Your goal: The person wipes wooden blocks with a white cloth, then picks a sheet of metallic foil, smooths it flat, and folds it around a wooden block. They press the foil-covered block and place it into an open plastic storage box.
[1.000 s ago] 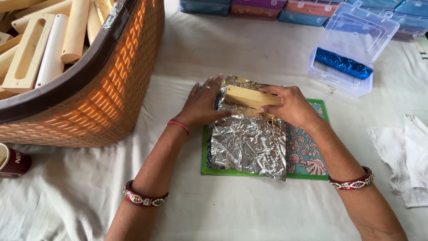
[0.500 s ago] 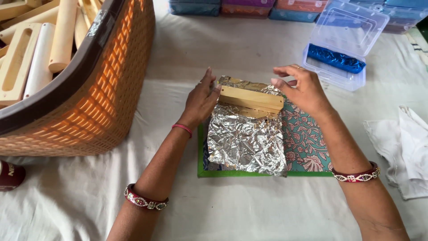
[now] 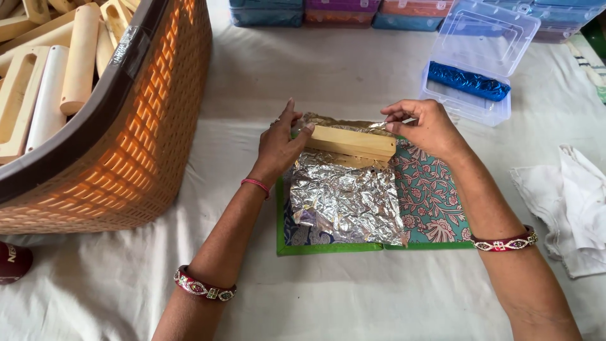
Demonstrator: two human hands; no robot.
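A rectangular wooden block [image 3: 351, 142] lies across the far edge of a crinkled sheet of silver foil [image 3: 344, 202]. The foil rests on a green-edged floral mat [image 3: 435, 208]. My left hand [image 3: 282, 145] presses on the block's left end, fingers flat over wood and foil. At the block's right end my right hand [image 3: 421, 126] pinches the foil's far right corner between thumb and fingertips and lifts it a little.
A large orange woven basket [image 3: 136, 145] full of several wooden blocks stands at the left. An open clear plastic box [image 3: 480, 57] holding a blue foil-wrapped piece [image 3: 468, 81] sits far right. Colourful boxes [image 3: 353, 12] line the back. A white cloth [image 3: 571, 202] lies at the right edge.
My right hand has come off the block and moved to the foil's far right corner, pinching it. The block now lies uncovered on the foil, held only by my left hand.
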